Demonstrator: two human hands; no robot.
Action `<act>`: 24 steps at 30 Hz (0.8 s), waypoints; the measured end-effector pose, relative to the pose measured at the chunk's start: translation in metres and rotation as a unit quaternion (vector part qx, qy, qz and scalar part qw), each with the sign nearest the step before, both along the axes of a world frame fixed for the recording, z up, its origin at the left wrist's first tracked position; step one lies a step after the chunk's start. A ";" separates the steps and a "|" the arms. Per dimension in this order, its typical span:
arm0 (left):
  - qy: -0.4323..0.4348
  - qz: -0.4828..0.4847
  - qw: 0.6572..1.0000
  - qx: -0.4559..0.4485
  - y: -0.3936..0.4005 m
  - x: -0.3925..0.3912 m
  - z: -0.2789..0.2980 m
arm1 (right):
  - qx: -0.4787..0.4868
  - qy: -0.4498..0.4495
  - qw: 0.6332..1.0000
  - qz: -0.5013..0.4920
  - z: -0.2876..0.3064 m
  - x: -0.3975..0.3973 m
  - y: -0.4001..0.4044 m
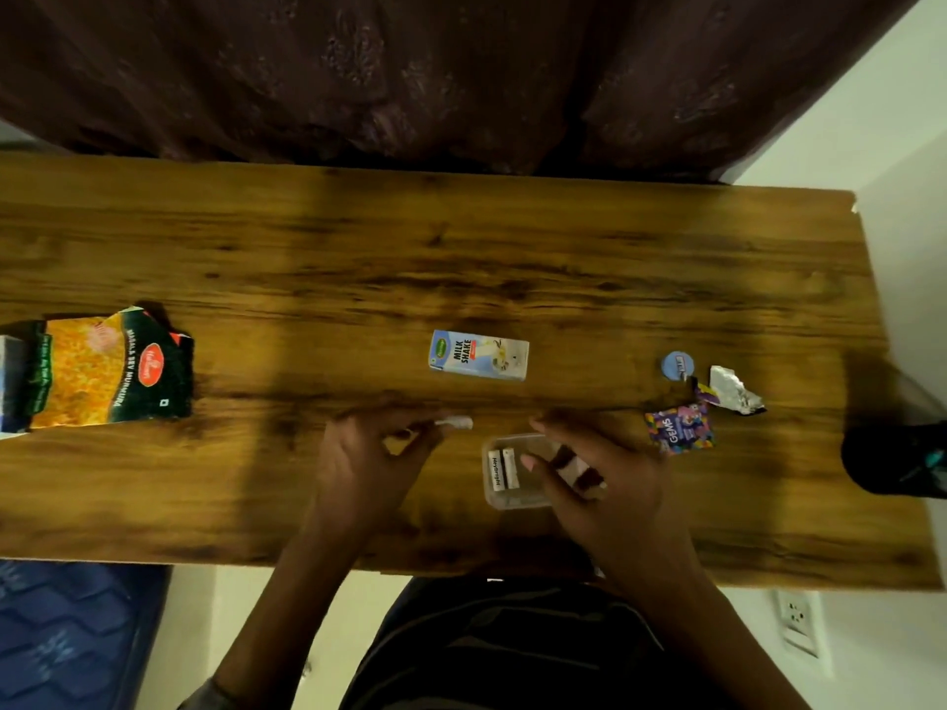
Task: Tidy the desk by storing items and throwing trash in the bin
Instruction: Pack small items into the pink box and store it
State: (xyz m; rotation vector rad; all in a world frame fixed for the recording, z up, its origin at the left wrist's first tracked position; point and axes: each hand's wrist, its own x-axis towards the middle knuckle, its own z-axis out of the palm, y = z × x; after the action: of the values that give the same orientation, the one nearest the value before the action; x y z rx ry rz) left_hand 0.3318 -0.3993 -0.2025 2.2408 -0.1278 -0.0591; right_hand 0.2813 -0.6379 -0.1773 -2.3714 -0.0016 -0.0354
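My left hand [366,466] pinches a small white piece [455,422] just left of a clear plastic box [493,497] near the desk's front edge. Two white sticks [503,469] lie inside the box. My right hand [599,479] is over the box's right side and grips several small white pieces [576,471] between its curled fingers. A milkshake carton [479,355] lies flat beyond the box. To the right lie a purple Gems wrapper [680,427], a crumpled silver foil wrapper [735,389] and a round blue lid [677,364]. A snack bag [102,370] lies at the left.
The wooden desk [461,258] ends against a dark curtain [410,74] at the back. A dark object [897,453] sits at the right edge. A blue patterned surface [77,632] lies below the desk's left front; a wall socket [797,622] is at lower right.
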 end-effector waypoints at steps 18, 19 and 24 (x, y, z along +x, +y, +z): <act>0.113 0.006 0.987 -0.110 -0.042 -0.028 0.013 | 0.001 0.077 0.996 -0.044 -0.005 -0.015 -0.001; 0.110 0.025 0.989 -0.100 -0.035 -0.027 0.011 | -0.014 0.088 0.995 -0.042 -0.008 -0.011 0.000; 0.134 0.054 0.988 -0.050 -0.008 -0.028 -0.002 | -0.090 0.143 0.986 -0.005 -0.022 0.005 0.014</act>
State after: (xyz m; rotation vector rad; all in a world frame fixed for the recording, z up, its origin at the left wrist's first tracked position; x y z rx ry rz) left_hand 0.3038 -0.4071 -0.2046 2.1141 0.1342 -0.2884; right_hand 0.2860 -0.6239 -0.1989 -2.5366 0.1506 0.3121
